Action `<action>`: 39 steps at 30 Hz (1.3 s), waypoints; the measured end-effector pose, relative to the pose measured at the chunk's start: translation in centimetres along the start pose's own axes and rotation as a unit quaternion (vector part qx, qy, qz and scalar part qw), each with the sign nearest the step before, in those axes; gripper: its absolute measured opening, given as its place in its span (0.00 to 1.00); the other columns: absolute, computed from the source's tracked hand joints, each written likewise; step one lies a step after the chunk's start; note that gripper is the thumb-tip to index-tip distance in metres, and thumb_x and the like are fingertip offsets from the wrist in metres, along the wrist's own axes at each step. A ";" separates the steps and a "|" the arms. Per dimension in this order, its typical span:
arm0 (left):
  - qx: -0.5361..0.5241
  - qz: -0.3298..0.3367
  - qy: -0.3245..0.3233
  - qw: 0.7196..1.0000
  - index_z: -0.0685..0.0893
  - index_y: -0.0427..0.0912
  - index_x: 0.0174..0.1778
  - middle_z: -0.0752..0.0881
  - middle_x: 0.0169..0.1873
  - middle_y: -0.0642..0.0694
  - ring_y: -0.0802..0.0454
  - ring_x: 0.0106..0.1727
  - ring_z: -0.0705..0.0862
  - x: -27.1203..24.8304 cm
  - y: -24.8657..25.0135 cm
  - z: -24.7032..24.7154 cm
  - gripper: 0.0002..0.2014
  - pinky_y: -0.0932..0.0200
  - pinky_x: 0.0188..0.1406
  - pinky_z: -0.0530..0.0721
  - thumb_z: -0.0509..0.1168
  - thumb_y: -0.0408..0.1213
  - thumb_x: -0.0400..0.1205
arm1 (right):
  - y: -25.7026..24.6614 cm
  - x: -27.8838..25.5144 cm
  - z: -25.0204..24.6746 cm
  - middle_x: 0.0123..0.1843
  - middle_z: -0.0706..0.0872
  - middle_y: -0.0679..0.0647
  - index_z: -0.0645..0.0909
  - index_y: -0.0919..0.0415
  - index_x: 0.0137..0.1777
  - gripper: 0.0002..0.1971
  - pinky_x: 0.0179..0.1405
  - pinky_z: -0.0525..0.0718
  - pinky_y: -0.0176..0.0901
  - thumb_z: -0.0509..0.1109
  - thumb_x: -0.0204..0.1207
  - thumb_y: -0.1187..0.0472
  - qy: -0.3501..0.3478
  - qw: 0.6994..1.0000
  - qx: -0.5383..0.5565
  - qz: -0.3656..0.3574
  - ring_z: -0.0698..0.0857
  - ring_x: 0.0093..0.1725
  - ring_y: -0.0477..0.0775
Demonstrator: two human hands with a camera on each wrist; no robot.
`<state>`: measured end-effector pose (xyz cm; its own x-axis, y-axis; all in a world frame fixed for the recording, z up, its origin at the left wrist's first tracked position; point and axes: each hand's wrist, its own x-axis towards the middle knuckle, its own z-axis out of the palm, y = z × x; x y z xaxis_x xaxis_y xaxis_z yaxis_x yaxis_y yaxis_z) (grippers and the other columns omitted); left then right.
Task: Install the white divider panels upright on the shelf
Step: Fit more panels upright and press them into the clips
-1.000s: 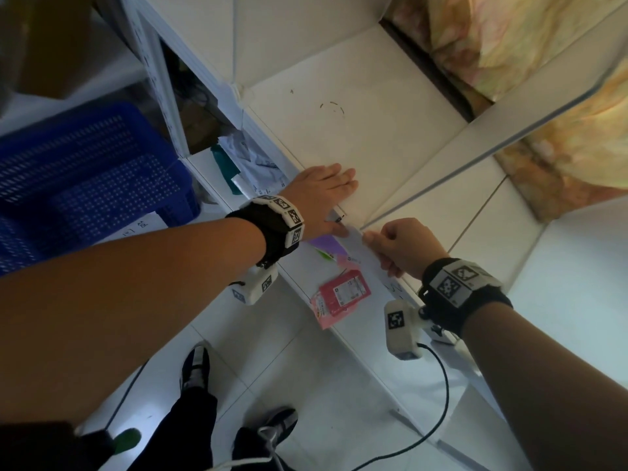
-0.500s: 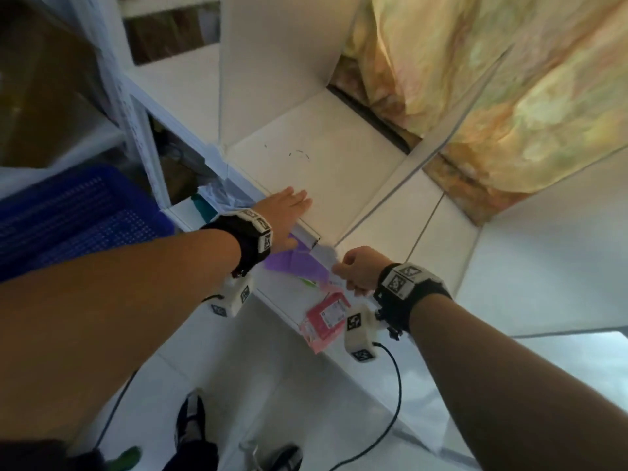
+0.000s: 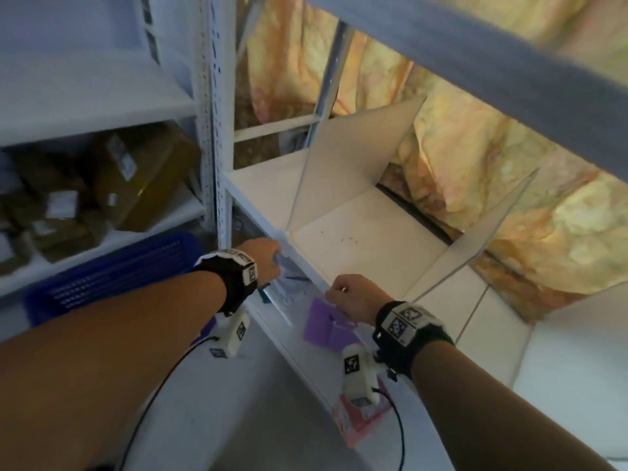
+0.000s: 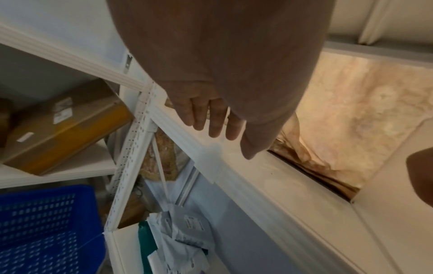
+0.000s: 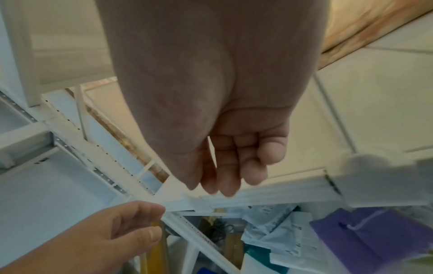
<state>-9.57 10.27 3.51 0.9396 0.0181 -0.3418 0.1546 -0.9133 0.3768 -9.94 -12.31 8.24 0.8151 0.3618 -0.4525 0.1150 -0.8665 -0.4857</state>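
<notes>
Two white divider panels stand upright on the white shelf [image 3: 360,239]: the left divider [image 3: 343,161] and the right divider [image 3: 475,243]. My left hand [image 3: 265,263] hovers at the shelf's front rail [image 4: 187,139], just left of the white clip [image 4: 211,163] under the left divider. Its fingers [image 4: 215,122] hang straight and relaxed and hold nothing. My right hand [image 3: 353,297] sits at the front edge between the two dividers, off the right panel. Its fingers [image 5: 229,166] are loosely curled and empty.
A perforated white post [image 3: 217,130] bounds the bay on the left. Brown boxes [image 3: 142,175] and a blue basket [image 3: 112,277] sit further left. A purple packet [image 3: 326,324] and a pink one [image 3: 356,423] lie on the lower shelf. An upper shelf [image 3: 475,62] overhangs. Patterned cloth [image 3: 509,198] hangs behind.
My right hand has let go of the right divider's front edge and drawn back. My left hand lifted off the shelf board and moved left to the front rail. The view has tilted up.
</notes>
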 end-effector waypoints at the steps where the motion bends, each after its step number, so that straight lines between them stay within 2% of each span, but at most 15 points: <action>1: 0.001 -0.011 0.005 1.000 0.75 0.42 0.73 0.78 0.69 0.41 0.41 0.68 0.78 -0.5 -0.2 -0.4 0.25 0.50 0.67 0.77 0.66 0.46 0.81 | -0.5 0.5 -0.1 0.33 0.84 0.54 0.79 0.59 0.38 0.10 0.36 0.83 0.47 0.65 0.79 0.55 0.001 1.000 0.009 -0.008 0.81 0.30 0.53; 3: 0.007 -0.027 0.013 1.000 0.74 0.43 0.73 0.78 0.69 0.41 0.41 0.68 0.78 -1.1 -0.9 -1.0 0.25 0.50 0.68 0.76 0.66 0.46 0.81 | -1.4 1.5 -0.2 0.35 0.84 0.56 0.80 0.61 0.40 0.11 0.43 0.86 0.51 0.64 0.80 0.56 -0.004 1.000 0.007 -0.019 0.83 0.34 0.56; 5: 0.015 -0.042 0.018 0.999 0.73 0.43 0.74 0.78 0.70 0.41 0.41 0.69 0.78 -1.5 -1.8 -1.9 0.26 0.47 0.69 0.76 0.67 0.46 0.81 | -2.2 3.0 -0.4 0.39 0.84 0.59 0.80 0.62 0.41 0.12 0.46 0.84 0.50 0.63 0.81 0.56 0.004 1.000 0.000 -0.025 0.84 0.40 0.59; 7: -0.001 -0.059 0.025 0.998 0.72 0.44 0.74 0.78 0.69 0.42 0.42 0.68 0.79 -1.6 -3.0 -2.4 0.27 0.45 0.69 0.77 0.68 0.46 0.80 | -2.6 4.4 -0.5 0.42 0.84 0.58 0.79 0.62 0.42 0.12 0.41 0.81 0.46 0.63 0.81 0.54 0.019 0.999 -0.006 -0.026 0.82 0.41 0.57; 9: -0.014 -0.069 0.028 0.997 0.72 0.46 0.74 0.78 0.69 0.43 0.42 0.67 0.79 -1.6 -4.1 -2.5 0.27 0.44 0.68 0.78 0.69 0.46 0.79 | -2.8 5.6 -0.2 0.41 0.82 0.55 0.76 0.60 0.41 0.13 0.31 0.72 0.39 0.63 0.82 0.52 0.033 0.999 -0.024 -0.023 0.78 0.38 0.53; 12: -0.013 -0.072 0.033 0.997 0.68 0.46 0.78 0.74 0.73 0.44 0.43 0.72 0.75 -0.2 -5.8 -1.8 0.32 0.47 0.72 0.75 0.70 0.49 0.79 | -3.1 8.0 0.5 0.36 0.77 0.50 0.71 0.54 0.36 0.16 0.27 0.65 0.38 0.63 0.82 0.47 0.043 0.998 -0.052 -0.002 0.74 0.33 0.47; 16: 0.057 -0.012 0.040 0.998 0.58 0.44 0.84 0.57 0.84 0.44 0.42 0.84 0.54 4.1 -7.5 -0.8 0.42 0.47 0.81 0.57 0.66 0.59 0.79 | -3.1 12.7 1.6 0.31 0.73 0.50 0.68 0.54 0.35 0.19 0.27 0.65 0.40 0.64 0.80 0.42 0.053 0.996 -0.075 0.019 0.70 0.29 0.48; 19: 0.113 0.064 0.025 0.991 0.50 0.44 0.86 0.47 0.86 0.45 0.41 0.86 0.44 8.5 -8.1 -0.6 0.46 0.44 0.83 0.48 0.59 0.66 0.79 | -3.2 16.5 2.1 0.30 0.71 0.50 0.69 0.56 0.37 0.19 0.27 0.65 0.40 0.65 0.79 0.41 0.057 0.993 -0.091 0.048 0.70 0.30 0.52; 22: 0.151 0.126 0.006 0.981 0.43 0.45 0.86 0.40 0.86 0.45 0.41 0.85 0.38 12.8 -8.4 -0.6 0.45 0.43 0.82 0.41 0.56 0.65 0.81 | -3.3 19.7 2.4 0.30 0.72 0.50 0.69 0.56 0.36 0.21 0.27 0.67 0.41 0.65 0.77 0.38 0.056 0.991 -0.096 0.068 0.71 0.29 0.52; 24: 0.165 0.150 -0.010 0.975 0.41 0.45 0.86 0.39 0.86 0.44 0.40 0.85 0.36 15.2 -8.5 -0.6 0.47 0.43 0.82 0.38 0.58 0.65 0.80 | -3.3 21.1 2.4 0.31 0.75 0.51 0.71 0.55 0.37 0.23 0.28 0.68 0.41 0.65 0.75 0.35 0.056 0.990 -0.102 0.083 0.71 0.29 0.51; 27: 0.165 0.187 -0.024 0.968 0.42 0.48 0.86 0.38 0.86 0.47 0.41 0.85 0.36 17.7 -8.4 -0.5 0.51 0.43 0.81 0.36 0.59 0.71 0.75 | -2.9 21.9 2.7 0.31 0.75 0.50 0.72 0.54 0.36 0.24 0.29 0.70 0.42 0.65 0.72 0.31 0.065 0.988 -0.107 0.090 0.71 0.28 0.51; 32: 0.176 0.260 -0.082 0.946 0.46 0.58 0.85 0.40 0.86 0.54 0.44 0.85 0.38 20.5 -8.4 -2.4 0.47 0.43 0.82 0.39 0.56 0.74 0.74 | -2.9 22.0 2.2 0.30 0.74 0.48 0.71 0.52 0.35 0.21 0.28 0.66 0.39 0.69 0.73 0.36 0.047 0.992 -0.069 0.092 0.71 0.28 0.48; 36: 0.200 0.292 -0.095 0.930 0.47 0.57 0.85 0.42 0.86 0.55 0.45 0.86 0.41 21.5 -8.9 -3.4 0.48 0.44 0.83 0.42 0.60 0.72 0.74 | -3.2 22.2 1.6 0.32 0.75 0.48 0.71 0.51 0.35 0.19 0.30 0.66 0.40 0.69 0.75 0.39 0.002 0.992 -0.077 0.098 0.71 0.30 0.48; 39: 0.203 0.295 -0.082 0.930 0.45 0.56 0.86 0.41 0.86 0.55 0.45 0.86 0.39 21.3 -9.1 -2.6 0.51 0.43 0.83 0.41 0.61 0.73 0.72 | -3.6 22.4 1.3 0.31 0.76 0.48 0.72 0.51 0.34 0.19 0.30 0.66 0.40 0.70 0.73 0.38 0.007 0.990 -0.088 0.110 0.72 0.30 0.48</action>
<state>9.86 20.02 -5.01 0.7607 -0.5660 -0.3179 -0.5318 -0.8241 0.1948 7.17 -0.58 -1.14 0.8385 0.1540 -0.5227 0.0295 -0.9707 -0.2386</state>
